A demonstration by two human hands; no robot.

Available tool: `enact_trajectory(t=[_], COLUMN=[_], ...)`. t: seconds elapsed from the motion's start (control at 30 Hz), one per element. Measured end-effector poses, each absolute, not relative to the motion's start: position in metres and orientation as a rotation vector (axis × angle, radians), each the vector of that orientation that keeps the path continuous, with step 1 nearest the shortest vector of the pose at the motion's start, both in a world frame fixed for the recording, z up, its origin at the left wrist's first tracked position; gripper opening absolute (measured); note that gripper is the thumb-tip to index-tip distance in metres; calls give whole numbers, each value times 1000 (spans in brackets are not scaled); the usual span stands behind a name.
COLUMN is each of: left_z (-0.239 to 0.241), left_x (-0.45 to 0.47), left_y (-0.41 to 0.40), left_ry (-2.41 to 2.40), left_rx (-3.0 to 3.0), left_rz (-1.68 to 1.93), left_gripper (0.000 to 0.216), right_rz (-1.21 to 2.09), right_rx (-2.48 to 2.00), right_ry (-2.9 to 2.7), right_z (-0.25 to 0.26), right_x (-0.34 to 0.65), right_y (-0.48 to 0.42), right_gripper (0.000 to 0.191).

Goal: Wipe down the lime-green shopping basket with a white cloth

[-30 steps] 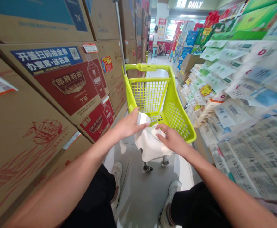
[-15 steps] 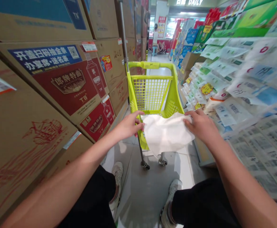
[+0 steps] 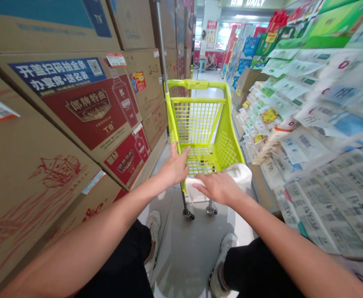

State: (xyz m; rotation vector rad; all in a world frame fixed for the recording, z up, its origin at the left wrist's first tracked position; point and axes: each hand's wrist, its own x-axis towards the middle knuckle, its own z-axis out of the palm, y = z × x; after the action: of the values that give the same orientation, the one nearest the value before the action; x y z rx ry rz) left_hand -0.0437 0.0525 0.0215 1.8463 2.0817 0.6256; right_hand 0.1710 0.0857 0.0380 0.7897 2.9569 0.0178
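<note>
A yellow-green shopping cart (image 3: 228, 145) with a lattice basket stands right in front of me. White cloth (image 3: 242, 176) lies bunched over the basket's near rim and hangs down outside it. My right hand (image 3: 217, 187) rests on the cloth at the rim, fingers curled over it and the palm hidden. Beside the left rim, my left hand (image 3: 177, 165) has its fingers apart and holds nothing. It is a little above the left end of the cloth.
Stacked cardboard cartons (image 3: 91, 107) line the left side. On the right, packs in white plastic (image 3: 306, 145) are heaped on a display. A metal pole (image 3: 161, 45) rises from the cart's left side; its casters (image 3: 211, 211) stand on the tiled floor (image 3: 187, 252).
The cloth, earlier stretched between both hands, now lies over the near rim. My right hand has moved left and down onto it. My left hand has let go and its fingers have spread.
</note>
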Motion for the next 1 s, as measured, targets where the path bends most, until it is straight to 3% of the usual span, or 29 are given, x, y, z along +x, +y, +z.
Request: enact_trajectory(t=[0.17, 0.47, 0.67, 1.0], left_z=[9, -11, -16, -21], left_x=[-62, -97, -78, -38], left_y=[61, 93, 102, 97], left_ry=[1929, 1685, 1782, 1727], left_rx=[1952, 1902, 1824, 1859], left_rz=[751, 1088, 1300, 1356], left_gripper=[79, 72, 54, 55], right_rz=[59, 205, 249, 120], right_rx=[832, 1033, 1029, 997], right_ry=[2942, 2798, 2775, 2845], right_z=[39, 43, 40, 39], right_x=[167, 199, 186, 141], right_y=[87, 123, 114, 87], right_gripper=[52, 70, 60, 47])
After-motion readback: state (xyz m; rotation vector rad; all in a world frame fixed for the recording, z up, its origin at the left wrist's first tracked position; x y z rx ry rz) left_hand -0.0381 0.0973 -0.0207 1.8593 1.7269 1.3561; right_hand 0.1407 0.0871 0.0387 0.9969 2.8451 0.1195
